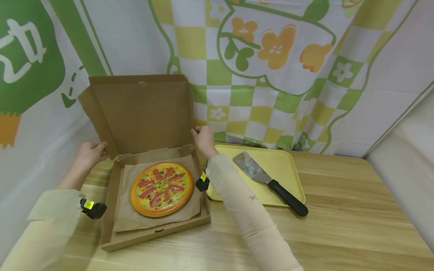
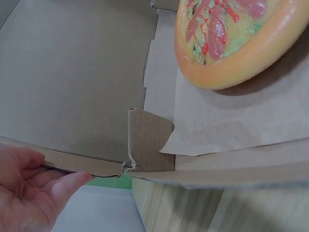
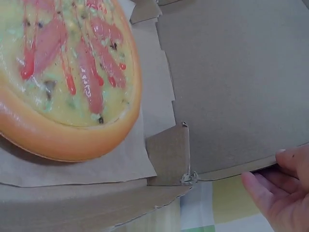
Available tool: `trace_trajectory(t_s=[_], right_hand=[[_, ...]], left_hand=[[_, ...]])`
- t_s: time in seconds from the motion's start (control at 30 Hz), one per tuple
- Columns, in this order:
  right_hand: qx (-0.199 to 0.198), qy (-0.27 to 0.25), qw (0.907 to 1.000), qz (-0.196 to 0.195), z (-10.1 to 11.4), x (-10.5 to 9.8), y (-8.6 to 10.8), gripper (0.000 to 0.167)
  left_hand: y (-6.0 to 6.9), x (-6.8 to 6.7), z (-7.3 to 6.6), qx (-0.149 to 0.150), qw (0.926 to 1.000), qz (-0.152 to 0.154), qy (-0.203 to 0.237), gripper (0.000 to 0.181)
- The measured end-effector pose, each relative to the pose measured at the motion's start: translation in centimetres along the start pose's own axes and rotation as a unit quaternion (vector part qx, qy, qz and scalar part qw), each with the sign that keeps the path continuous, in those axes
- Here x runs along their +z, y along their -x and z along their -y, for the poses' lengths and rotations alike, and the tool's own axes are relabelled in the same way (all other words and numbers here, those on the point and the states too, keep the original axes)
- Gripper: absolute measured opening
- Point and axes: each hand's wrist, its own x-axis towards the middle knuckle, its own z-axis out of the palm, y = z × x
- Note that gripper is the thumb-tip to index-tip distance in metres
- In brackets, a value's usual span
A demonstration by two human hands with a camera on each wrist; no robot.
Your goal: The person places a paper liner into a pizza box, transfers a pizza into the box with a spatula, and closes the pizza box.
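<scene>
A brown cardboard pizza box (image 1: 156,234) lies on the table with its lid (image 1: 145,113) raised, leaning back toward the curtain. Inside it, a round pizza (image 1: 162,189) topped with sausage pieces and red sauce rests on brown paper (image 1: 125,210). My left hand (image 1: 90,153) pinches the lid's left side flap near the hinge; the left wrist view shows thumb and fingers on that flap (image 2: 87,163). On the other side, my right hand (image 1: 204,141) pinches the lid's right edge, and the right wrist view shows its flap (image 3: 236,169) between thumb and fingers.
Right of the box, a yellow tray (image 1: 288,169) holds a pizza spatula (image 1: 252,168) whose black handle juts over the tray's front rim. A patterned curtain (image 1: 251,98) hangs behind the wooden table (image 1: 352,210). White fabric (image 1: 27,169) closes off the left.
</scene>
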Motion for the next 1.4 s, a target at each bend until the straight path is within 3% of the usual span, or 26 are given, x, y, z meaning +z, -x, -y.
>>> trace_trajectory(t_s=[0.1, 0.27, 0.57, 0.67, 0.77, 0.9, 1.17, 1.27, 1.4], right_hand=[[-0.023, 0.018, 0.9995, -0.01, 0.2, -0.3, 0.1, 0.046], [-0.044, 0.041, 0.9981, -0.012, 0.8, -0.6, 0.3, 0.048], [-0.048, 0.068, 0.9964, -0.013, 1.4, -0.9, 1.0, 0.045], [-0.048, 0.071, 0.9963, -0.011, 1.5, -0.9, 1.3, 0.044], [-0.041, 0.079, 0.996, -0.011, 1.5, -0.8, 1.7, 0.036], [-0.018, 0.071, 0.9973, 0.0, 1.5, -0.6, 2.1, 0.014], [-0.013, 0.062, 0.997, 0.045, 1.6, -0.8, 2.8, 0.047], [-0.022, 0.064, 0.9959, 0.06, 1.5, -1.0, 3.0, 0.049], [-0.027, 0.058, 0.9949, 0.078, 1.2, -1.3, 3.4, 0.04]], left_hand=[[0.3, -0.2, 0.1, -0.003, 0.9999, 0.009, 0.006, 0.051], [0.7, -0.3, 0.0, -0.011, 0.9996, 0.022, 0.013, 0.052], [1.4, 0.2, -0.4, 0.038, 0.9988, -0.003, -0.032, 0.04], [1.7, 0.0, -0.5, 0.043, 0.9975, 0.003, -0.056, 0.038], [2.1, 0.0, -0.6, 0.043, 0.9955, 0.01, -0.083, 0.038], [2.5, 0.0, -0.6, 0.053, 0.991, 0.015, -0.123, 0.038], [3.1, 0.0, -0.2, 0.092, 0.9813, 0.002, -0.169, 0.034], [3.5, -0.1, -0.1, 0.098, 0.978, 0.011, -0.184, 0.035], [4.0, -0.1, 0.3, 0.105, 0.9764, 0.032, -0.186, 0.037]])
